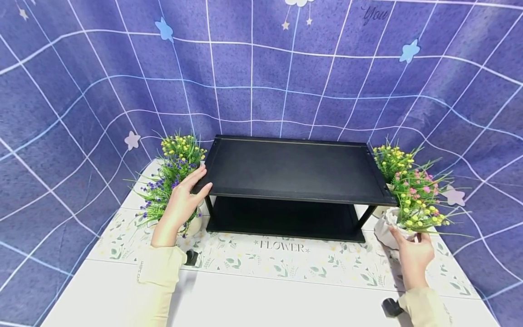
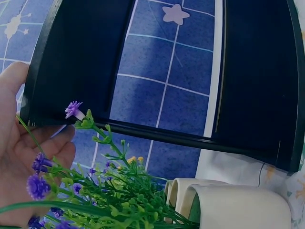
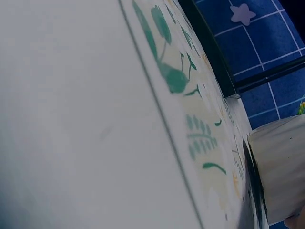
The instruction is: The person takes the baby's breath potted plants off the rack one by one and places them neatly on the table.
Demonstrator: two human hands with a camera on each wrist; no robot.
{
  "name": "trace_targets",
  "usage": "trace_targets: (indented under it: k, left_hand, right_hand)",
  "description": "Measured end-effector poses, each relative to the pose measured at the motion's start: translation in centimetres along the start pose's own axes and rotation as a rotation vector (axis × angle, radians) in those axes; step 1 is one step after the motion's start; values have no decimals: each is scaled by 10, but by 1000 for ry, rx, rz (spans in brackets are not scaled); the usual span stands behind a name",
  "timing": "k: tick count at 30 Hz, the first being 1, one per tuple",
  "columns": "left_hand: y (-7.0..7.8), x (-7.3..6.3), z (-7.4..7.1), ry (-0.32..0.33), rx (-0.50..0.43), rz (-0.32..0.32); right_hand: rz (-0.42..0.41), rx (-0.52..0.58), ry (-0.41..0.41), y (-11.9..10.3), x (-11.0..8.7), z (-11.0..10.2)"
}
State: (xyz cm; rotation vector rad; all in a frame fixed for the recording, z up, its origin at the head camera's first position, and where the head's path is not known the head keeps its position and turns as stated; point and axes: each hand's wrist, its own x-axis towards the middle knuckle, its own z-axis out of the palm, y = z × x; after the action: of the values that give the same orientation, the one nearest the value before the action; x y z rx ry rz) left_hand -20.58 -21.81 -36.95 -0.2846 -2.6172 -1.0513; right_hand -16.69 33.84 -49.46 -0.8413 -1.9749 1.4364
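Note:
A black two-tier shelf (image 1: 286, 168) stands mid-table. At its left end my left hand (image 1: 184, 200) grips the edge of the top board, the thumb over it and the other fingers at the side (image 2: 57, 143). Potted artificial flowers (image 1: 169, 181), purple and yellow, stand beside that hand; their pale pots (image 2: 243, 205) show in the left wrist view. My right hand (image 1: 414, 254) holds a white flower pot (image 1: 384, 229) with pink and yellow blooms, by its near side. This pot (image 3: 279, 164) leans near the shelf's right end; most of the hand is hidden in the right wrist view.
Behind the held pot is another potted plant (image 1: 392, 159) with yellow flowers. A floral strip lettered FLOWER (image 1: 282, 246) runs along the white table (image 1: 265, 299) before the shelf. Blue grid-patterned curtain (image 1: 269, 68) surrounds the back and sides.

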Motion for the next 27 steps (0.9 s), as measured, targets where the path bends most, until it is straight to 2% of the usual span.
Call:
trace_targets:
  k: [9, 15, 21, 27]
  left_hand:
    - [-1, -1, 1, 5, 0, -8]
    - [0, 0, 1, 3, 2, -6]
    - [1, 0, 0, 0, 9, -7]
    - [2, 1, -3, -34, 22, -13]
  right_hand:
    - [-13, -57, -27, 0, 2, -3]
    - [25, -58, -72, 3, 3, -8]
    - [63, -104, -121, 2, 3, -13]
    - [80, -127, -175, -4, 1, -18]
